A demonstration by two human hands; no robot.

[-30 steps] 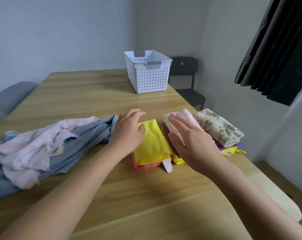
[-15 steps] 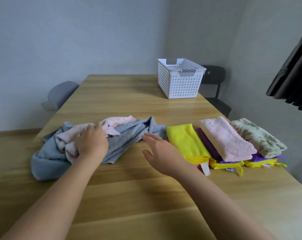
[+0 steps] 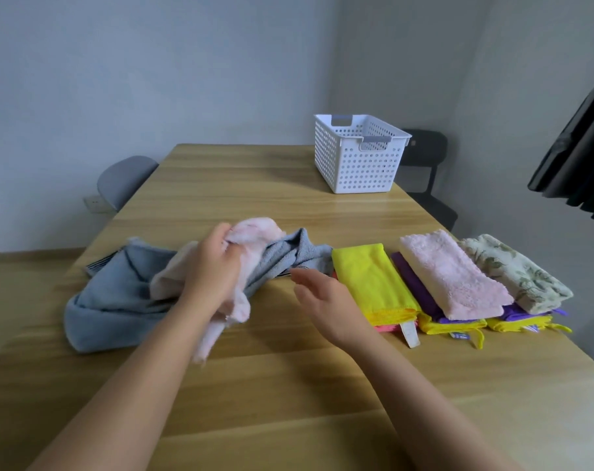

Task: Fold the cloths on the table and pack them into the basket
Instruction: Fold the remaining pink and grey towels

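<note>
My left hand grips a crumpled pale pink cloth and holds it a little above a rumpled grey-blue towel on the wooden table. My right hand hovers open just right of it, fingers straight, touching nothing. To the right lie folded cloths: a yellow one on a red one, a fluffy pink one on purple and yellow ones, and a floral one on purple and yellow ones. A white perforated basket stands at the far right of the table; its inside is mostly hidden.
A grey chair stands at the table's left side and a black chair behind the basket. A dark curtain hangs at the right. Bare tabletop lies between me and the cloths.
My left hand moved from the yellow cloth to the heap, took hold of the pink cloth and lifted it. My right hand left the folded pink cloth and swung left. The view panned left.
</note>
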